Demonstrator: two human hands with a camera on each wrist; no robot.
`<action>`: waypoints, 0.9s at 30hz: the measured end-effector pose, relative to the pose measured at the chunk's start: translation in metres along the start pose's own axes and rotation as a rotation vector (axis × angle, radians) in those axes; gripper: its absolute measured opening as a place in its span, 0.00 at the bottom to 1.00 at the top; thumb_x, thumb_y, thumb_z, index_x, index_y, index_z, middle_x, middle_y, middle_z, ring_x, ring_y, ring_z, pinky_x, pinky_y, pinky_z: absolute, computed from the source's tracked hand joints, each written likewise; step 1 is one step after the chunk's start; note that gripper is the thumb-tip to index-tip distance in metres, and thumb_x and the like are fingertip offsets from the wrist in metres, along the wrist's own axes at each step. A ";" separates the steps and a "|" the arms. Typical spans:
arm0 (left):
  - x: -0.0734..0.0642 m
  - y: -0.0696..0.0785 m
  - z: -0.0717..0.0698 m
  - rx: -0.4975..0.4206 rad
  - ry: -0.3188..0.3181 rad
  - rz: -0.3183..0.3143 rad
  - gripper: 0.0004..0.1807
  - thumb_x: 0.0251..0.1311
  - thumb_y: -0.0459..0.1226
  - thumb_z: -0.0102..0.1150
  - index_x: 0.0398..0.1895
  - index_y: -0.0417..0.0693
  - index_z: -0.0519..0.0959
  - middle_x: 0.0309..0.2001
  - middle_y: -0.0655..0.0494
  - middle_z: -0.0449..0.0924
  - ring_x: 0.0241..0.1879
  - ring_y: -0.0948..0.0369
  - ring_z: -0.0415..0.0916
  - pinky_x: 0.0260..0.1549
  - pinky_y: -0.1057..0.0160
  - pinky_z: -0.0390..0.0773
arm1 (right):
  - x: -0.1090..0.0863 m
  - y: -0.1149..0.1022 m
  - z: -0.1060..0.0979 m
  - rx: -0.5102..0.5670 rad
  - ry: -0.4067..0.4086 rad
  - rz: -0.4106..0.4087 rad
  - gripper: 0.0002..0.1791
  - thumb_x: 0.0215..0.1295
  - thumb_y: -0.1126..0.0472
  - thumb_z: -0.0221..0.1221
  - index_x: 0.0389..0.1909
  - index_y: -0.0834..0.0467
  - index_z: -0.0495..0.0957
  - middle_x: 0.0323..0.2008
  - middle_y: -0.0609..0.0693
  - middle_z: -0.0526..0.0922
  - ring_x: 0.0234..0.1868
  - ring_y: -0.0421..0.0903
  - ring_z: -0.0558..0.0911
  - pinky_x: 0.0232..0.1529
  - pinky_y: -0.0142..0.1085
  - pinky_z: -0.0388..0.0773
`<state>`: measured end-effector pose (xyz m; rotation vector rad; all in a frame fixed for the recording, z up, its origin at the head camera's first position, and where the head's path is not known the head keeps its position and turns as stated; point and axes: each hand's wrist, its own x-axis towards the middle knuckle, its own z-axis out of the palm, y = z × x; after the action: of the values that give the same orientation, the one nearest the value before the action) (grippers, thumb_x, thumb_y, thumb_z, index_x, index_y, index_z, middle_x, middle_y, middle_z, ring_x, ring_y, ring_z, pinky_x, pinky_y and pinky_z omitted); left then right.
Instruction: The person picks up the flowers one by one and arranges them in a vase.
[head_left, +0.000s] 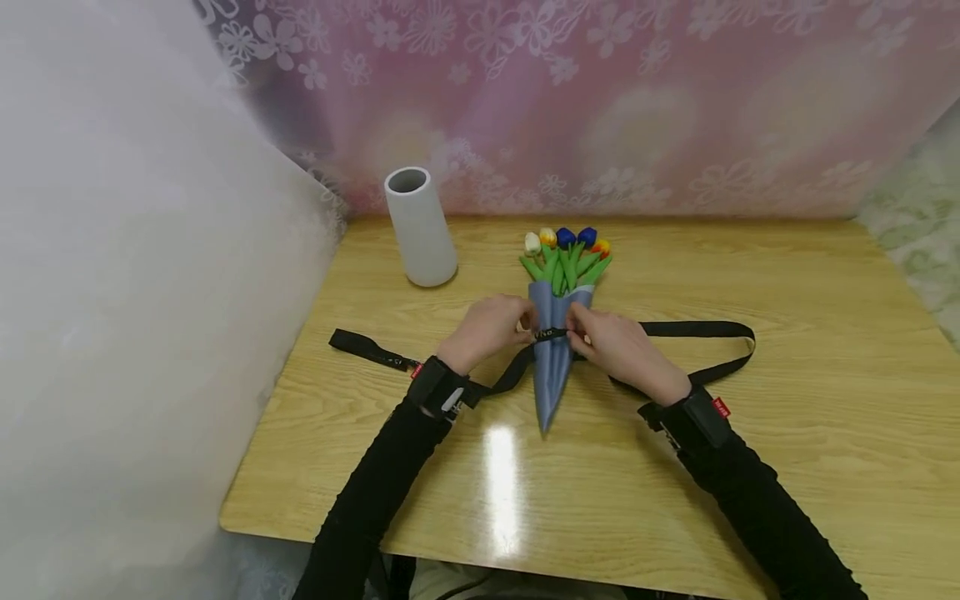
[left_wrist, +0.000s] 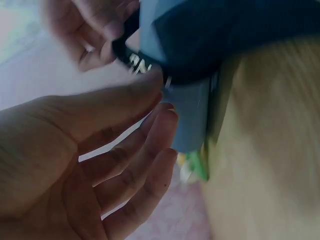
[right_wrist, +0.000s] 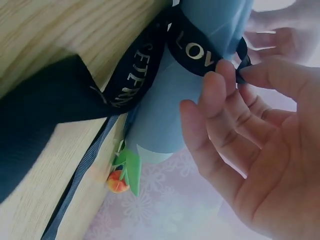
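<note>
A bouquet of artificial tulips (head_left: 566, 250), in white, yellow, blue and orange, lies on the table in a blue-grey paper wrap (head_left: 551, 379) that tapers toward me. Around the wrap's middle runs a black ribbon (head_left: 551, 334) with printed lettering, its long tails spread to both sides. My left hand (head_left: 498, 327) pinches the ribbon at the wrap's left edge, thumb against fingertips. From the right side, my right hand (head_left: 618, 346) holds the ribbon between thumb and index finger (right_wrist: 225, 75). Below the crossing, another ribbon stretch (right_wrist: 135, 75) slants away from the wrap.
A white vase (head_left: 422, 233) stands upright at the back left of the wooden table (head_left: 810, 467). One ribbon tail (head_left: 367, 348) reaches far left; a loop (head_left: 697, 329) lies on the right. Behind the table hangs a pink floral curtain (head_left: 562, 108).
</note>
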<state>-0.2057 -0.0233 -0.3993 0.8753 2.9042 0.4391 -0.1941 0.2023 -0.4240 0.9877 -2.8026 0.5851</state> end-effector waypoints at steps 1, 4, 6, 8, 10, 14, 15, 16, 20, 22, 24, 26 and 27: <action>0.003 0.001 0.004 0.000 -0.019 -0.006 0.11 0.64 0.43 0.70 0.45 0.49 0.83 0.42 0.57 0.86 0.40 0.59 0.82 0.36 0.62 0.82 | 0.000 0.000 0.001 0.006 -0.015 0.005 0.04 0.72 0.64 0.59 0.40 0.57 0.72 0.25 0.48 0.76 0.18 0.41 0.67 0.20 0.33 0.62; 0.007 0.003 0.014 0.017 -0.037 -0.009 0.10 0.61 0.45 0.72 0.41 0.52 0.84 0.41 0.58 0.85 0.40 0.60 0.82 0.38 0.63 0.82 | -0.001 0.000 0.003 0.025 -0.058 0.018 0.05 0.71 0.64 0.60 0.39 0.56 0.72 0.24 0.47 0.75 0.17 0.40 0.65 0.19 0.32 0.60; 0.006 0.004 0.017 0.028 -0.025 -0.012 0.07 0.63 0.44 0.70 0.38 0.53 0.85 0.39 0.59 0.85 0.39 0.61 0.81 0.37 0.64 0.81 | -0.002 -0.001 0.005 0.038 -0.074 0.021 0.07 0.71 0.62 0.62 0.40 0.56 0.72 0.23 0.46 0.75 0.16 0.40 0.65 0.18 0.32 0.59; 0.005 0.007 0.018 0.027 0.009 0.000 0.05 0.65 0.44 0.68 0.37 0.54 0.85 0.38 0.60 0.85 0.38 0.63 0.81 0.35 0.65 0.81 | -0.003 -0.001 0.006 0.045 -0.074 0.019 0.11 0.69 0.58 0.65 0.43 0.57 0.73 0.23 0.45 0.75 0.16 0.39 0.65 0.18 0.32 0.59; 0.005 0.012 0.016 0.021 0.058 0.031 0.05 0.66 0.44 0.67 0.38 0.55 0.84 0.38 0.60 0.85 0.37 0.63 0.81 0.34 0.66 0.80 | -0.003 -0.001 0.007 0.056 -0.067 0.017 0.16 0.67 0.54 0.67 0.45 0.57 0.73 0.21 0.44 0.74 0.15 0.38 0.65 0.17 0.32 0.60; 0.007 0.022 0.010 -0.018 0.158 0.123 0.06 0.68 0.44 0.65 0.42 0.54 0.84 0.40 0.58 0.84 0.37 0.62 0.81 0.32 0.66 0.79 | -0.002 -0.001 0.010 0.074 -0.019 0.033 0.19 0.67 0.50 0.67 0.50 0.57 0.76 0.16 0.45 0.70 0.13 0.39 0.64 0.17 0.32 0.59; 0.008 0.023 0.009 -0.033 0.175 0.141 0.06 0.68 0.44 0.64 0.43 0.54 0.84 0.40 0.58 0.84 0.37 0.62 0.81 0.31 0.66 0.79 | -0.002 -0.001 0.010 0.078 0.004 0.043 0.18 0.67 0.50 0.67 0.49 0.57 0.77 0.15 0.45 0.70 0.13 0.40 0.65 0.17 0.32 0.58; 0.009 0.023 0.007 -0.052 0.187 0.150 0.07 0.69 0.44 0.63 0.44 0.54 0.84 0.41 0.58 0.84 0.37 0.62 0.81 0.31 0.67 0.79 | -0.001 0.000 0.010 0.079 0.034 0.051 0.17 0.68 0.51 0.66 0.49 0.58 0.79 0.15 0.46 0.71 0.14 0.40 0.66 0.18 0.32 0.59; 0.011 0.017 0.001 -0.113 0.202 0.115 0.11 0.69 0.46 0.63 0.47 0.51 0.82 0.44 0.56 0.83 0.37 0.63 0.81 0.33 0.69 0.79 | 0.001 0.001 0.009 0.053 0.157 0.071 0.11 0.67 0.55 0.67 0.45 0.57 0.86 0.24 0.51 0.79 0.18 0.43 0.69 0.19 0.34 0.61; 0.010 0.011 -0.002 -0.119 0.167 0.070 0.13 0.67 0.47 0.64 0.46 0.50 0.81 0.44 0.56 0.83 0.37 0.63 0.80 0.33 0.68 0.79 | 0.003 0.002 0.008 0.052 0.201 0.069 0.10 0.67 0.56 0.67 0.43 0.57 0.87 0.30 0.53 0.81 0.19 0.43 0.71 0.20 0.35 0.63; 0.009 0.005 -0.003 -0.092 0.098 0.042 0.14 0.65 0.48 0.67 0.45 0.49 0.81 0.42 0.56 0.83 0.35 0.63 0.79 0.33 0.67 0.78 | 0.003 0.002 0.006 0.072 0.229 0.071 0.09 0.68 0.55 0.67 0.40 0.58 0.86 0.33 0.54 0.81 0.20 0.43 0.70 0.20 0.35 0.64; 0.008 0.000 -0.002 -0.056 0.018 0.031 0.14 0.63 0.48 0.69 0.43 0.49 0.83 0.40 0.57 0.83 0.34 0.62 0.78 0.33 0.66 0.78 | 0.004 0.003 0.005 0.114 0.251 0.078 0.09 0.68 0.55 0.66 0.40 0.57 0.86 0.34 0.53 0.82 0.20 0.42 0.70 0.21 0.35 0.65; 0.009 -0.001 -0.001 -0.042 -0.015 0.033 0.13 0.62 0.48 0.69 0.43 0.50 0.83 0.40 0.57 0.83 0.35 0.62 0.79 0.34 0.65 0.78 | 0.004 0.002 0.005 0.143 0.259 0.079 0.09 0.69 0.55 0.65 0.41 0.57 0.86 0.33 0.52 0.82 0.20 0.42 0.69 0.22 0.35 0.65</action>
<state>-0.2137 -0.0193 -0.3989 0.9182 2.8593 0.4927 -0.1986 0.2000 -0.4281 0.7624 -2.6078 0.8664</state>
